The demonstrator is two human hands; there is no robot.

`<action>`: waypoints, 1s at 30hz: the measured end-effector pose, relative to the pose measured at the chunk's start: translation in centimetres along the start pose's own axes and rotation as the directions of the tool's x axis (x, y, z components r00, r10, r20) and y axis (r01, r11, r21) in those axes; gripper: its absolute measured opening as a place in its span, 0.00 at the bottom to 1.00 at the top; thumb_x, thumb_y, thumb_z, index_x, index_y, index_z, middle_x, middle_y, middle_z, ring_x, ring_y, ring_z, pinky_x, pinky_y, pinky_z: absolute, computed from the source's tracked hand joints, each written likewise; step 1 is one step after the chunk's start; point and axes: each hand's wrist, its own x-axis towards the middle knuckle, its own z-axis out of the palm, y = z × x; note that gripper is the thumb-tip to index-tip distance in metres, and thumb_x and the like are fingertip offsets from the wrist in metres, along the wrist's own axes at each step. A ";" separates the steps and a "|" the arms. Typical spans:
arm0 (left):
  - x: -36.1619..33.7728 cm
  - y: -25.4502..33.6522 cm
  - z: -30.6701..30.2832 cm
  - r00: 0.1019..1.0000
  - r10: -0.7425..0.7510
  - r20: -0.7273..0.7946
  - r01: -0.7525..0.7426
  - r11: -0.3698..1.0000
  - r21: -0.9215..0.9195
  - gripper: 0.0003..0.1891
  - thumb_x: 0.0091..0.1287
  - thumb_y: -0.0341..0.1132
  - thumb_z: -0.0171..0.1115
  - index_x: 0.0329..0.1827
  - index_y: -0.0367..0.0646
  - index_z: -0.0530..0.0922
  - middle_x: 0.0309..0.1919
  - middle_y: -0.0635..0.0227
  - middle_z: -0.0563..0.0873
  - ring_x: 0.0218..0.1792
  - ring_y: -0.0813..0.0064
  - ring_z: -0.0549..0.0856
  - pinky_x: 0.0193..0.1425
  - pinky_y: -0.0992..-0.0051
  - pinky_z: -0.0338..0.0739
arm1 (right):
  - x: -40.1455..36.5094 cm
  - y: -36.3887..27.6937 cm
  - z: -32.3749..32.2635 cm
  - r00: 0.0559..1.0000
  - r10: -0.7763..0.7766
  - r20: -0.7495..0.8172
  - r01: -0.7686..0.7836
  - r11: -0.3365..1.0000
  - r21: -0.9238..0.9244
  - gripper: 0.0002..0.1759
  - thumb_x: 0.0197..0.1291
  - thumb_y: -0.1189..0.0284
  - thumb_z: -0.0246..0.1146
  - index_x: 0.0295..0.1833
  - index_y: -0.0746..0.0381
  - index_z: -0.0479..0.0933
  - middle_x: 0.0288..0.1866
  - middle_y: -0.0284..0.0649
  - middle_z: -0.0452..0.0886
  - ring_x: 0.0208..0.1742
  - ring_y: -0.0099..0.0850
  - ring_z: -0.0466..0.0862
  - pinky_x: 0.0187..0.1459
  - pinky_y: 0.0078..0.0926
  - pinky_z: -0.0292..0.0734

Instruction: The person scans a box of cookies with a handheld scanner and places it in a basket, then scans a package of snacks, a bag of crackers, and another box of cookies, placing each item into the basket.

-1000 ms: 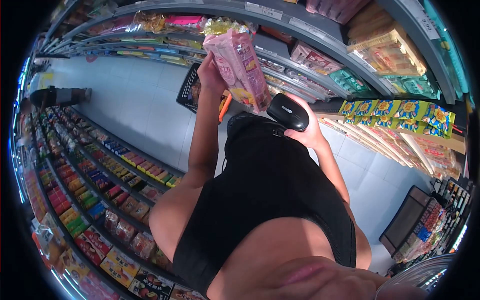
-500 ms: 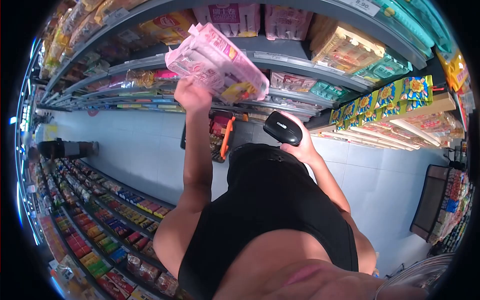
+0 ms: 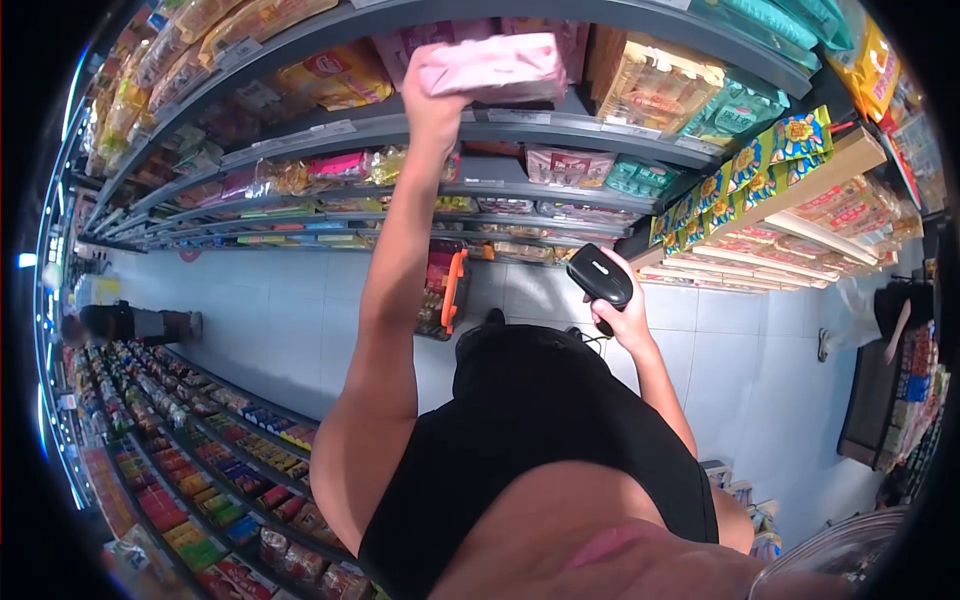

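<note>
Raised to an upper shelf, my left hand grips the end of a pink package. The package lies roughly level in front of similar pink packs on the shelf and is slightly blurred. My right hand is closed round the handle of a black handheld scanner, lower down and to the right, near my waist. A thin cable hangs by the scanner's handle. To the right of the pink package stand clear packs of pale snacks and teal packs.
A basket with an orange handle stands on the floor before the shelves. Green snack packets hang at the right. More stocked shelves run along the lower left. One person is at the far left, another at the right edge.
My left hand has moved up and outward to the shelf with the pink package, which has turned edge-on. My right hand and the scanner have shifted right and slightly down. A person has appeared at the right.
</note>
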 end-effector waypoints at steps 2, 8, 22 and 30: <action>1.2 -0.8 0.8 0.997 0.041 0.072 -0.055 0.977 0.204 0.31 0.47 0.10 0.68 0.57 0.39 0.78 0.47 0.67 0.86 0.51 0.76 0.86 0.54 0.76 0.81 | -1.2 0.5 -0.6 0.999 0.030 -0.014 -0.031 0.999 -0.038 0.51 0.58 0.66 0.76 0.84 0.63 0.60 0.39 0.43 0.86 0.26 0.19 0.81 0.29 0.19 0.78; 2.7 -6.5 1.8 0.988 -0.112 0.109 0.084 0.969 0.234 0.20 0.57 0.18 0.72 0.52 0.34 0.76 0.43 0.63 0.89 0.43 0.71 0.89 0.48 0.72 0.83 | -3.2 0.8 -1.1 0.998 0.062 -0.035 -0.062 0.998 -0.022 0.50 0.57 0.66 0.79 0.82 0.64 0.62 0.57 0.43 0.83 0.37 0.21 0.83 0.38 0.21 0.81; 1.7 -5.5 3.8 0.961 -0.209 0.179 -0.021 0.594 0.804 0.14 0.78 0.33 0.61 0.54 0.28 0.76 0.44 0.47 0.90 0.48 0.50 0.90 0.54 0.58 0.81 | -3.7 0.1 -0.3 0.996 0.092 0.011 -0.092 0.996 0.017 0.49 0.58 0.66 0.80 0.81 0.64 0.64 0.64 0.42 0.82 0.34 0.18 0.81 0.34 0.19 0.79; -6.1 -3.1 1.7 0.979 0.116 0.165 -0.199 0.695 0.691 0.32 0.73 0.29 0.66 0.79 0.32 0.68 0.73 0.42 0.78 0.73 0.47 0.79 0.79 0.61 0.70 | -2.8 0.7 0.2 0.996 0.065 0.060 -0.063 0.997 -0.045 0.50 0.56 0.66 0.80 0.81 0.67 0.64 0.75 0.47 0.76 0.75 0.35 0.77 0.77 0.35 0.69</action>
